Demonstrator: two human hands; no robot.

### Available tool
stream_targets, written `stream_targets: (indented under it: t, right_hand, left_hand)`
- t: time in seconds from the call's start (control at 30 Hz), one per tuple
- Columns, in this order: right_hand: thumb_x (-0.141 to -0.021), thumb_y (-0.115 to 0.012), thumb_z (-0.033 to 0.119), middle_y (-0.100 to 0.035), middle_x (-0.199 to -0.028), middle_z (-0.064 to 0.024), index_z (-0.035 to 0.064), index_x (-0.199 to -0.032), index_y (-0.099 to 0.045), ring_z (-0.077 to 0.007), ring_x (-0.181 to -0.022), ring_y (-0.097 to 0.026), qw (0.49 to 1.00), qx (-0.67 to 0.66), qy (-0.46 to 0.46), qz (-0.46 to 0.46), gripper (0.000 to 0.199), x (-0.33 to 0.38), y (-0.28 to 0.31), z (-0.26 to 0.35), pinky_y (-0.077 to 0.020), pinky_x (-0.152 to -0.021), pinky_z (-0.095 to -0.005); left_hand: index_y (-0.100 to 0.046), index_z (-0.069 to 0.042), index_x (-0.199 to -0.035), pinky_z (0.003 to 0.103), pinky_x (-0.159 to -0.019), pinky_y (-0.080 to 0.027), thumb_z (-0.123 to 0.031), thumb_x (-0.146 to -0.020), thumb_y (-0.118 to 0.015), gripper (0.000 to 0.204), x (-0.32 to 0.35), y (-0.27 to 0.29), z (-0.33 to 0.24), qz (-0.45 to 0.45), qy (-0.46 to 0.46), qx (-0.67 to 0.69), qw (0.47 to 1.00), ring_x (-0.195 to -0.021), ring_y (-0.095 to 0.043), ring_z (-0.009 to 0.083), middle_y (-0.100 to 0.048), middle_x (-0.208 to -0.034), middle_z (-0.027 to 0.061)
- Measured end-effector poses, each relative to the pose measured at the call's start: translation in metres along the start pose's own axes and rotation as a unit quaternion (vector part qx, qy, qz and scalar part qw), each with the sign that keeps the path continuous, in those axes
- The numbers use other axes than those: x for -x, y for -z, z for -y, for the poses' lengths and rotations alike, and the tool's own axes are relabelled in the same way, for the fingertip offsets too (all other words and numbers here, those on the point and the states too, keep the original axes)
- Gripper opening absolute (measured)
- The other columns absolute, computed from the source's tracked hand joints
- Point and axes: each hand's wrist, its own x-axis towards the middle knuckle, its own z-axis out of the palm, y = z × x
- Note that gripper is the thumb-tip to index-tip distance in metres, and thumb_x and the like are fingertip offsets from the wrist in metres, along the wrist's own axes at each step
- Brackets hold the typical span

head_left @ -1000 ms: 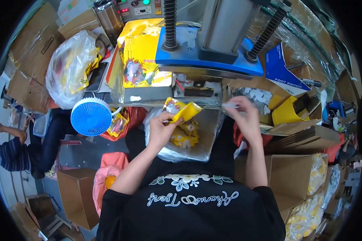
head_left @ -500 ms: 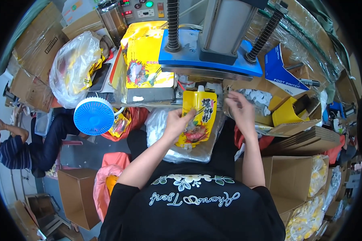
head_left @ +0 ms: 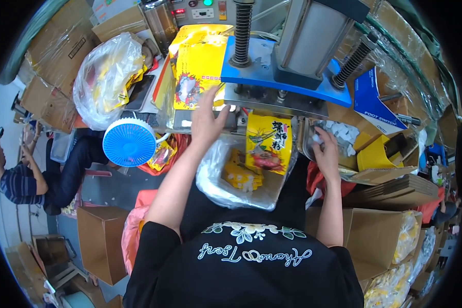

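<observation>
A yellow printed pouch [head_left: 270, 145] sits with its top edge at the press [head_left: 287, 100] and its lower part over a plastic-lined bin [head_left: 216, 192]; neither hand touches it. My left hand [head_left: 209, 121] is open with fingers spread, by the near edge of a stack of flat yellow pouches [head_left: 203, 56]. At the tray of small white plastic pieces [head_left: 344, 132], my right hand [head_left: 327, 156] has its fingers bent, with what looks like one white piece at the fingertips. More yellow pouches [head_left: 239, 172] lie inside the bin.
A blue fan [head_left: 129, 142] stands left of the bin, below a clear bag of yellow pouches [head_left: 108, 77]. At the right are a blue-and-white carton [head_left: 374, 100] and flattened cardboard [head_left: 390, 185]. Another person [head_left: 20, 174] sits at far left.
My left hand has let go of the pouch and moved up and left to the stack. The pouch now stays at the press. My right hand has moved slightly down by the tray.
</observation>
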Motion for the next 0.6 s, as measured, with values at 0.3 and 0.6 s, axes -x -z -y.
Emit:
stream_targets:
  t: [0.3, 0.6]
  right_hand:
    - [-0.083, -0.067, 0.004, -0.061, -0.088, -0.0033, 0.0014, -0.102, -0.061, -0.0113, -0.085, -0.057, 0.974, -0.199, -0.106, -0.021, 0.021, 0.005, 0.015, -0.017, -0.0468, -0.074, -0.0255]
    - [-0.076, -0.076, 0.009, -0.068, -0.09, -0.0055, 0.0011, -0.098, -0.067, -0.0126, -0.086, -0.062, 0.967, -0.224, 0.016, 0.125, 0.025, 0.008, 0.003, 0.094, -0.0484, -0.078, -0.0266]
  left_hand:
    - [-0.071, -0.009, -0.096, 0.05, -0.106, -0.026, -0.011, -0.081, -0.068, 0.015, 0.059, 0.046, 0.005, 0.039, 0.048, -0.069, 0.996, -0.109, -0.058, 0.0302, -0.066, -0.106, 0.0076]
    - [-0.069, 0.004, -0.086, 0.023, -0.063, -0.041, -0.006, -0.081, -0.074, 0.012, 0.1, 0.019, -0.046, 0.18, 0.159, 0.223, 0.945, -0.071, -0.053, 0.0074, -0.062, -0.078, 0.0023]
